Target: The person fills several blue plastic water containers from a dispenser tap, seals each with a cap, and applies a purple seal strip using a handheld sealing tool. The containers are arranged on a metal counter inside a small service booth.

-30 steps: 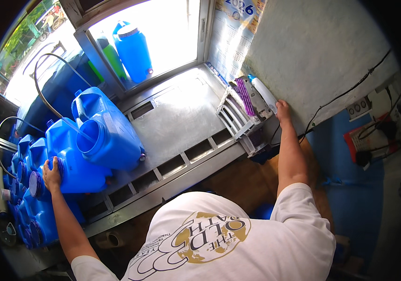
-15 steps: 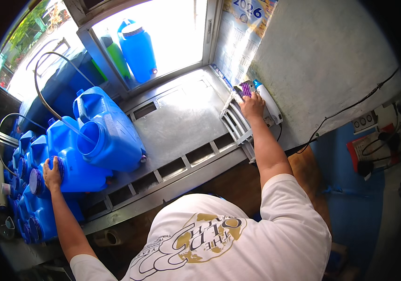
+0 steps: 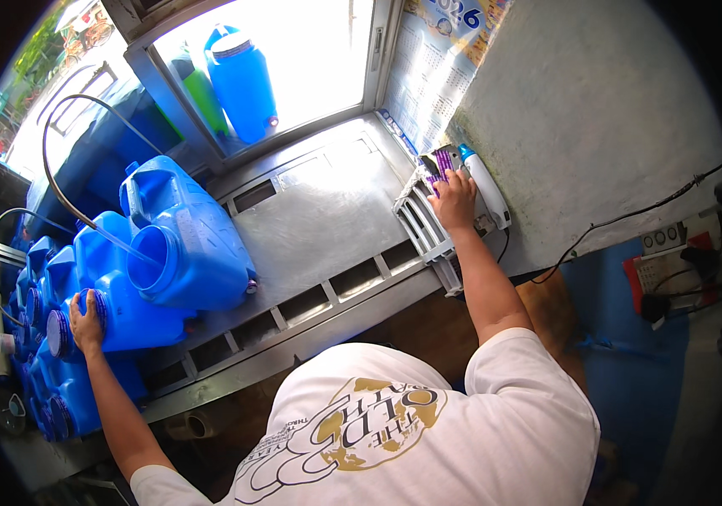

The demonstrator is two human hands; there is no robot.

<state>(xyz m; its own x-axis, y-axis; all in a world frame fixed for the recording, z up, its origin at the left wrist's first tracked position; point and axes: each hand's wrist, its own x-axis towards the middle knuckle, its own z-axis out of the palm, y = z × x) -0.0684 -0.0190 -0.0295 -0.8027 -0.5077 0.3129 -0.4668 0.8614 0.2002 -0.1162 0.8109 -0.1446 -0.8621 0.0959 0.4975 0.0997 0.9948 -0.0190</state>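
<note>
My left hand [image 3: 86, 324] is closed round the dark blue screw cap [image 3: 100, 309] of a blue water jug [image 3: 137, 316] at the left of the metal counter. Just behind it, an uncapped blue jug [image 3: 201, 244] has a clear hose [image 3: 57, 190] running into its wide mouth. At the counter's right end, against the wall, my right hand [image 3: 456, 201] reaches onto a white slatted rack [image 3: 418, 223]. Its fingers are bent on purple-and-white printed strips [image 3: 443, 162]; the fingertips are partly hidden. Beside that hand lies a white device with a blue tip [image 3: 485, 190].
Several more capped blue jugs [image 3: 57, 413] crowd the left end. A blue container [image 3: 243, 88] stands beyond the window frame. Slots run along the front of the metal counter [image 3: 319, 228]. A black cable [image 3: 605, 221] hangs along the right wall near a socket panel [image 3: 662, 239].
The view has shifted slightly, so the jugs sit a little further left. My left hand stays on the cap; my right hand's fingers have shifted slightly over the purple-and-white strips.
</note>
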